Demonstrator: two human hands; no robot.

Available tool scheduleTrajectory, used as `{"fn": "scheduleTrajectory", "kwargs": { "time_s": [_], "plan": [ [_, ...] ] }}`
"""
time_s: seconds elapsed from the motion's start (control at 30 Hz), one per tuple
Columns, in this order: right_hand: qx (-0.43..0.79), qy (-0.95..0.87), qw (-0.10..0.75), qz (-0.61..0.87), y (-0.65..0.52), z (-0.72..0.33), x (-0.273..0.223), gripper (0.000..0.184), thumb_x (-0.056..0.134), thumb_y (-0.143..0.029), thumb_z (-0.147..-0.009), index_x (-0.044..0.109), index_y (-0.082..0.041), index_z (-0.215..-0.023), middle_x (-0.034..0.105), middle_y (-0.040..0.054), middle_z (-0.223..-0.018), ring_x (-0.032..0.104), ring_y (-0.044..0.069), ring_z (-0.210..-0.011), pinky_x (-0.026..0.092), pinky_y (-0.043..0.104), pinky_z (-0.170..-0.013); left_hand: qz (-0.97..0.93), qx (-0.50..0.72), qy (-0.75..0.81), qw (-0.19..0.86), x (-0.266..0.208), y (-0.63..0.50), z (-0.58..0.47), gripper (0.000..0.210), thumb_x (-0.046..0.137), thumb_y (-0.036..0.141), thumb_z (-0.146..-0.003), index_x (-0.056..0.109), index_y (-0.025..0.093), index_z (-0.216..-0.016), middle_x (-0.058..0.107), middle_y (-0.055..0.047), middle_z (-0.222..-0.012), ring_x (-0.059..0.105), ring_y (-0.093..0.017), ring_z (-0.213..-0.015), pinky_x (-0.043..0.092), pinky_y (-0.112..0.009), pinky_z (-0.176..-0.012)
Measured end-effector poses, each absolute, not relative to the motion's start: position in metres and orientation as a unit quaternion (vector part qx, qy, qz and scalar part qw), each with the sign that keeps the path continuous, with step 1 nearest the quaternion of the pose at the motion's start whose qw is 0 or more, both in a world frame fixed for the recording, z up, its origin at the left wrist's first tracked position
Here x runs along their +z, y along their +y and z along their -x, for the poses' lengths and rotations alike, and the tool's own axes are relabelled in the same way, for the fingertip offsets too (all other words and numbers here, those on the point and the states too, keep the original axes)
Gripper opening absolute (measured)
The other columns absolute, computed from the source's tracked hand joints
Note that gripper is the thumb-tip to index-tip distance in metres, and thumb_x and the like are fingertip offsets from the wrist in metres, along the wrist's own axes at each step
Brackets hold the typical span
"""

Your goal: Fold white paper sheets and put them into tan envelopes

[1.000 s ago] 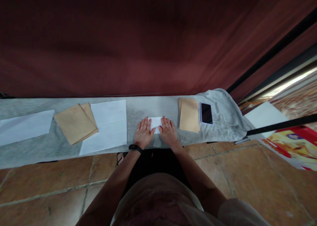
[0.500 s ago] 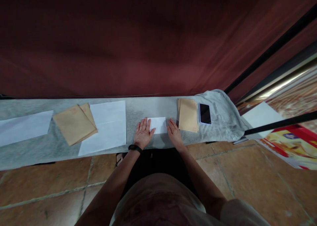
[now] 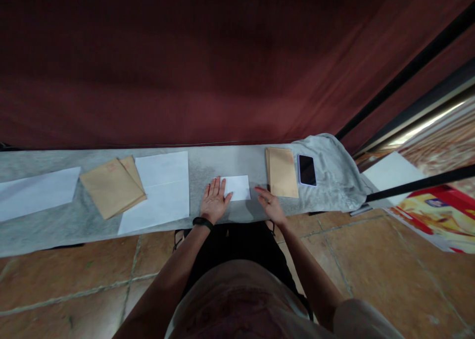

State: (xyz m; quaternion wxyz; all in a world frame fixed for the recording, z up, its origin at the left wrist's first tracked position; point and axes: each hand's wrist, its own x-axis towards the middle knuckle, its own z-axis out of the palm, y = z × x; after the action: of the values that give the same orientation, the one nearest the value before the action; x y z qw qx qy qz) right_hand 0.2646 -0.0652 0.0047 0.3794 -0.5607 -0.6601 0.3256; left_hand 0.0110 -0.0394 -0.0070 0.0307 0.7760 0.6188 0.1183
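Observation:
A small white folded paper [image 3: 238, 187] lies on the grey cloth in front of me. My left hand [image 3: 215, 199] rests flat over its left end, fingers spread. To the right of the paper, apart from it, is my right hand [image 3: 272, 205], its fingers partly extended and holding nothing. Just beyond that hand lies a stack of brown envelopes [image 3: 282, 173]. A black band [image 3: 202, 222] circles my left wrist.
Large white sheets [image 3: 163, 190] and two more brown envelopes [image 3: 111, 188] lie to the left, with another white sheet [image 3: 37, 193] farther out. A phone [image 3: 307, 170] sits right of the stack. Dark bars cross the right side, near a red and yellow box [image 3: 438, 215].
My right hand has moved away from the paper's right edge, rightward and slightly toward me. My left hand and the paper have stayed in place. The top of the envelope stack has shifted slightly.

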Motion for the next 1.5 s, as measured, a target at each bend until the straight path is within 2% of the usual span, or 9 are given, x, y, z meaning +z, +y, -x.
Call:
{"fn": "scheduleTrajectory", "kwargs": {
  "time_s": [0.13,0.33,0.87,1.0,1.1,1.17,1.27,1.4,1.5],
  "plan": [
    [0.347,-0.648,0.387,0.557,-0.085,-0.291,0.007,0.031,0.048,-0.028,-0.096,0.075,-0.024,-0.112,0.077,0.0057,-0.114,0.071,0.022,-0.108,0.056,0.039,-0.097,-0.776,0.116,0.619,0.027,-0.007,-0.039,-0.011,0.070,0.030,0.053,-0.102,0.033,0.011,-0.158,0.029,-0.016,-0.165,0.022,-0.029,-0.155,0.021,-0.049,-0.126],
    [0.236,-0.664,0.352,0.615,-0.104,-0.335,0.005,0.030,0.046,-0.018,-0.090,0.075,-0.023,-0.097,0.076,0.0072,-0.098,0.071,0.022,-0.093,0.058,0.039,-0.090,-0.776,0.116,0.619,0.023,-0.006,-0.039,-0.012,0.070,0.030,0.052,-0.103,0.033,0.010,-0.158,0.028,-0.017,-0.165,0.022,-0.030,-0.155,0.021,-0.050,-0.126],
    [0.213,-0.669,0.352,0.619,-0.075,-0.345,0.003,0.029,0.046,-0.017,-0.087,0.074,-0.023,-0.088,0.075,0.0066,-0.099,0.070,0.022,-0.097,0.055,0.038,-0.095,-0.774,0.120,0.620,0.040,-0.001,-0.040,-0.012,0.069,0.031,0.051,-0.102,0.032,0.011,-0.158,0.029,-0.016,-0.165,0.021,-0.029,-0.155,0.023,-0.051,-0.126],
    [0.243,-0.665,0.369,0.603,-0.078,-0.323,0.006,0.032,0.044,-0.018,-0.090,0.075,-0.022,-0.098,0.076,0.0063,-0.103,0.072,0.021,-0.094,0.058,0.036,-0.089,-0.773,0.118,0.623,0.035,-0.004,-0.040,-0.015,0.069,0.031,0.049,-0.102,0.033,0.008,-0.157,0.028,-0.019,-0.164,0.021,-0.031,-0.155,0.019,-0.054,-0.126],
    [0.244,-0.692,0.357,0.578,-0.075,-0.285,0.008,0.037,0.042,-0.020,-0.095,0.072,-0.022,-0.115,0.075,0.0066,-0.113,0.070,0.021,-0.105,0.056,0.037,-0.096,-0.775,0.123,0.618,0.032,-0.006,-0.042,-0.024,0.064,0.030,0.041,-0.103,0.033,0.008,-0.157,0.029,-0.017,-0.164,0.021,-0.030,-0.156,0.017,-0.055,-0.126],
    [0.229,-0.726,0.326,0.561,-0.067,-0.255,0.009,0.041,0.039,-0.022,-0.099,0.067,-0.024,-0.128,0.071,0.0064,-0.127,0.065,0.020,-0.119,0.052,0.037,-0.105,-0.788,0.122,0.602,0.038,-0.007,-0.044,-0.033,0.061,0.030,0.037,-0.103,0.033,0.012,-0.158,0.030,-0.014,-0.165,0.020,-0.027,-0.156,0.018,-0.052,-0.127],
    [0.176,-0.786,0.264,0.531,-0.053,-0.217,0.008,0.044,0.038,-0.025,-0.103,0.058,-0.017,-0.142,0.061,0.0096,-0.144,0.054,0.021,-0.136,0.042,0.040,-0.117,-0.813,0.109,0.570,0.053,-0.004,-0.047,-0.044,0.059,0.031,0.030,-0.102,0.031,0.015,-0.159,0.031,-0.010,-0.165,0.020,-0.024,-0.156,0.019,-0.048,-0.127],
    [0.103,-0.802,0.200,0.553,-0.043,-0.193,0.000,0.048,0.036,-0.028,-0.106,0.048,-0.014,-0.150,0.048,0.0129,-0.155,0.043,0.025,-0.146,0.032,0.050,-0.122,-0.822,0.095,0.558,0.064,-0.002,-0.047,-0.044,0.060,0.030,0.024,-0.100,0.032,0.011,-0.158,0.030,-0.011,-0.165,0.021,-0.024,-0.156,0.019,-0.046,-0.128],
    [0.075,-0.794,0.190,0.573,-0.041,-0.192,-0.006,0.051,0.037,-0.032,-0.106,0.043,-0.013,-0.153,0.042,0.0139,-0.159,0.038,0.027,-0.149,0.028,0.052,-0.123,-0.808,0.097,0.577,0.061,-0.003,-0.045,-0.037,0.059,0.028,0.030,-0.102,0.033,0.009,-0.157,0.029,-0.014,-0.165,0.023,-0.024,-0.155,0.019,-0.044,-0.128]
  ]
}}
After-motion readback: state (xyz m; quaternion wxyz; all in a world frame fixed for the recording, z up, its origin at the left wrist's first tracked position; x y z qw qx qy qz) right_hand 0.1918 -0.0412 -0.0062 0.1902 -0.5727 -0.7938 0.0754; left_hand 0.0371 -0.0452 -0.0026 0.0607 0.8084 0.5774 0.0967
